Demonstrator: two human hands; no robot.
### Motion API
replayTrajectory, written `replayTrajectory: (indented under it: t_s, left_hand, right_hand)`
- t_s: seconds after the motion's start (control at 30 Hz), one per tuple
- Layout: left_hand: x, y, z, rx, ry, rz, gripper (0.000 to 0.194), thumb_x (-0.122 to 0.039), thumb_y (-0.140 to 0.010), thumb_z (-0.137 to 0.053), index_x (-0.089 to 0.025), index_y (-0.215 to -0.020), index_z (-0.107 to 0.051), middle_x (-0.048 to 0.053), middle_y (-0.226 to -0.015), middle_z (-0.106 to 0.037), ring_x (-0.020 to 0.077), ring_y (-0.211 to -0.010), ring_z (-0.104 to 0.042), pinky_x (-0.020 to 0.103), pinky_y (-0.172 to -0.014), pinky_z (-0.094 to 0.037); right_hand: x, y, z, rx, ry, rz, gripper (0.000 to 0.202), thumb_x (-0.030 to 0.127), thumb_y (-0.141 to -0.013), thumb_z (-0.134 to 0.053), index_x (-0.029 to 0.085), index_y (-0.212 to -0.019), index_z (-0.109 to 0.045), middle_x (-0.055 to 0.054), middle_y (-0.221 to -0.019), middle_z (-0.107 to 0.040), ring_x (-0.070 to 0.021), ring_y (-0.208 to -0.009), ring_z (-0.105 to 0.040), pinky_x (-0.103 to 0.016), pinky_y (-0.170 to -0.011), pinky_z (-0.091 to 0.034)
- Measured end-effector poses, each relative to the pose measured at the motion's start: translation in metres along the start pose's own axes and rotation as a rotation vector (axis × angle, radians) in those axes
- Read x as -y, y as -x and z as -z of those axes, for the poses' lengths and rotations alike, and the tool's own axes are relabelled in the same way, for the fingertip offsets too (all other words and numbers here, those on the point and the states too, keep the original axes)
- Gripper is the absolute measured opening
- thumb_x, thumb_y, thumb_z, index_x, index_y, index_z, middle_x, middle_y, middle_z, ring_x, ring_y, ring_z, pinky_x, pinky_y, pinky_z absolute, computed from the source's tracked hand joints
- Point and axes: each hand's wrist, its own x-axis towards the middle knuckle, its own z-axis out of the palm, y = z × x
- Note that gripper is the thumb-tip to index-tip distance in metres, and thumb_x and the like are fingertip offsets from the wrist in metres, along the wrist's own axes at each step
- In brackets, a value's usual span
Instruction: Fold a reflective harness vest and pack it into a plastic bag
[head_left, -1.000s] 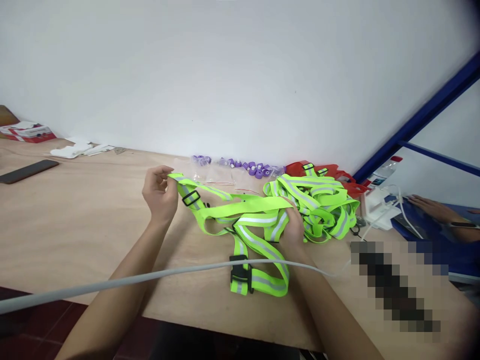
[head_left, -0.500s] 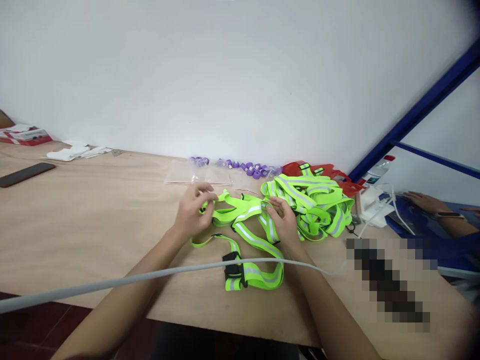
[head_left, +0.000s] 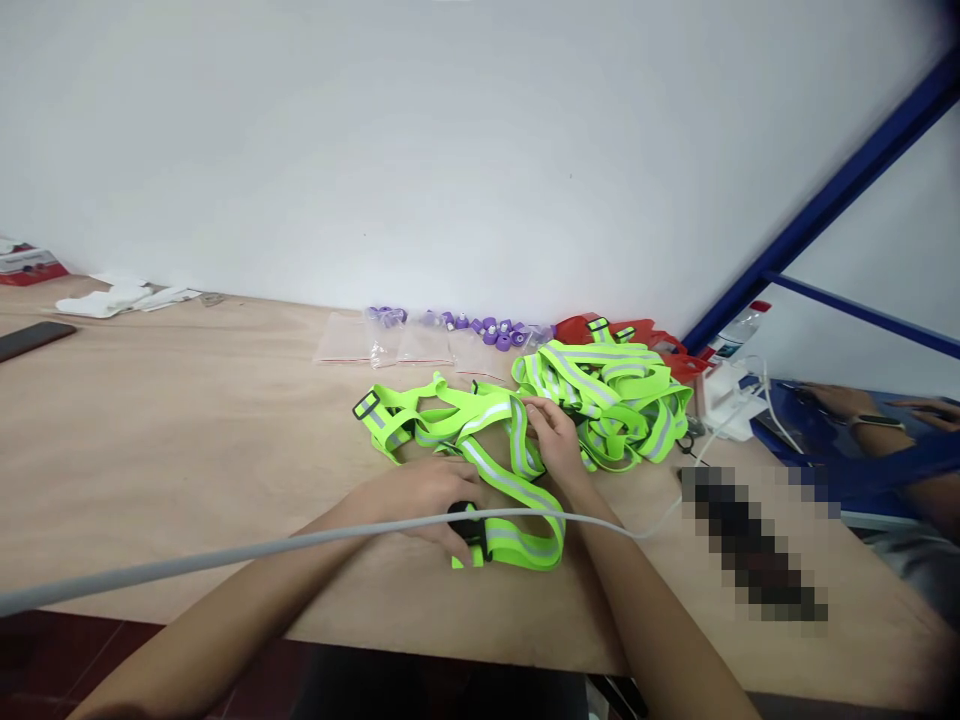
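Note:
A neon-green reflective harness (head_left: 517, 535) with silver stripes lies spread on the table in front of me. My left hand (head_left: 431, 495) is curled over the black buckle (head_left: 468, 528) at its near end, fingers closed about it and partly covering it. With thumb and fingers together, my right hand (head_left: 553, 435) pinches a strap at the right side of the harness. A black slide adjuster (head_left: 367, 404) sits on the harness's far left end. Just beyond my right hand is a tangled pile of similar reflective straps (head_left: 630, 390).
A white cable (head_left: 300, 545) crosses in front of my forearms. Clear plastic bags (head_left: 420, 345) and purple caps (head_left: 491, 330) lie along the wall, beside a red bag (head_left: 667, 350). At right are a white charger (head_left: 724, 400), a bottle (head_left: 742, 330) and another person's hands (head_left: 840, 405).
My left hand has left the harness's far left end and come down and right onto the black buckle. My right hand stays at the right strap. The view has shifted slightly right.

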Motion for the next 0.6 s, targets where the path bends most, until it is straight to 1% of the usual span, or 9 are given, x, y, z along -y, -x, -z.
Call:
replayTrajectory:
  t_s: [0.1, 0.17, 0.23, 0.33, 0.4, 0.5, 0.57, 0.6]
  left_hand:
    - [0.001, 0.001, 0.002, 0.083, 0.036, 0.036, 0.04, -0.038, -0.08, -0.082, -0.021, -0.113, -0.069, 0.007, -0.115, -0.068, 0.027, -0.107, -0.062, 0.032, -0.088, -0.046]
    - [0.001, 0.002, 0.004, 0.108, 0.024, 0.098, 0.037, -0.036, -0.077, -0.083, -0.019, -0.107, -0.068, 0.007, -0.111, -0.067, 0.0275, -0.105, -0.061, 0.033, -0.088, -0.046]
    - [-0.001, 0.004, 0.007, 0.141, 0.029, 0.187, 0.038, -0.035, -0.073, -0.085, -0.019, -0.101, -0.066, 0.006, -0.105, -0.066, 0.0262, -0.097, -0.062, 0.032, -0.081, -0.046]
    - [-0.003, 0.013, 0.011, 0.176, 0.095, 0.329, 0.038, -0.035, -0.068, -0.084, -0.02, -0.094, -0.061, 0.003, -0.096, -0.064, 0.0224, -0.085, -0.06, 0.028, -0.069, -0.043]
    - [-0.003, 0.024, 0.013, 0.171, 0.173, 0.369, 0.032, -0.034, -0.071, -0.08, -0.02, -0.09, -0.059, 0.001, -0.09, -0.062, 0.02, -0.08, -0.057, 0.027, -0.064, -0.04]
    - [-0.001, 0.046, 0.016, 0.167, 0.371, 0.374, 0.019, -0.034, -0.082, -0.067, -0.02, -0.083, -0.055, -0.001, -0.078, -0.054, 0.0156, -0.07, -0.05, 0.025, -0.059, -0.036]
    - [0.001, 0.062, 0.019, 0.132, 0.547, 0.405, 0.022, -0.037, -0.087, -0.062, -0.019, -0.079, -0.051, -0.002, -0.074, -0.048, 0.0142, -0.067, -0.047, 0.024, -0.059, -0.035]
    - [0.002, 0.071, 0.022, 0.094, 0.619, 0.43, 0.025, -0.038, -0.089, -0.061, -0.019, -0.078, -0.05, -0.003, -0.073, -0.046, 0.014, -0.067, -0.046, 0.024, -0.06, -0.036]
  right_hand:
    - [-0.001, 0.001, 0.0, 0.059, 0.002, 0.0, 0.032, 0.048, -0.089, -0.055, 0.021, -0.101, -0.067, -0.007, -0.099, -0.075, -0.0243, -0.088, -0.07, -0.037, -0.078, -0.057]
    - [0.001, 0.002, 0.001, 0.119, 0.026, 0.022, 0.026, 0.043, -0.088, -0.056, 0.021, -0.097, -0.068, -0.007, -0.097, -0.075, -0.0237, -0.09, -0.07, -0.037, -0.08, -0.057]
    - [0.004, 0.004, 0.001, 0.198, 0.07, 0.056, 0.02, 0.037, -0.085, -0.057, 0.021, -0.089, -0.07, -0.006, -0.093, -0.076, -0.0228, -0.089, -0.07, -0.036, -0.083, -0.055]
    - [0.01, 0.007, 0.0, 0.324, 0.153, 0.111, 0.015, 0.027, -0.081, -0.057, 0.021, -0.079, -0.07, -0.005, -0.087, -0.075, -0.0219, -0.085, -0.069, -0.035, -0.082, -0.053]
    - [0.014, 0.008, -0.001, 0.386, 0.208, 0.142, 0.013, 0.022, -0.078, -0.056, 0.021, -0.075, -0.069, -0.004, -0.083, -0.074, -0.0215, -0.082, -0.067, -0.034, -0.079, -0.052]
    - [0.018, 0.009, -0.002, 0.446, 0.275, 0.163, 0.013, 0.021, -0.078, -0.056, 0.021, -0.073, -0.067, -0.003, -0.081, -0.073, -0.0216, -0.079, -0.064, -0.034, -0.076, -0.051]
    - [0.02, 0.01, -0.001, 0.483, 0.31, 0.163, 0.014, 0.022, -0.08, -0.054, 0.021, -0.075, -0.067, -0.004, -0.082, -0.073, -0.0219, -0.079, -0.064, -0.033, -0.074, -0.05]
    - [0.021, 0.01, 0.0, 0.502, 0.326, 0.161, 0.015, 0.022, -0.081, -0.053, 0.021, -0.076, -0.067, -0.004, -0.083, -0.072, -0.0219, -0.08, -0.064, -0.033, -0.074, -0.05]
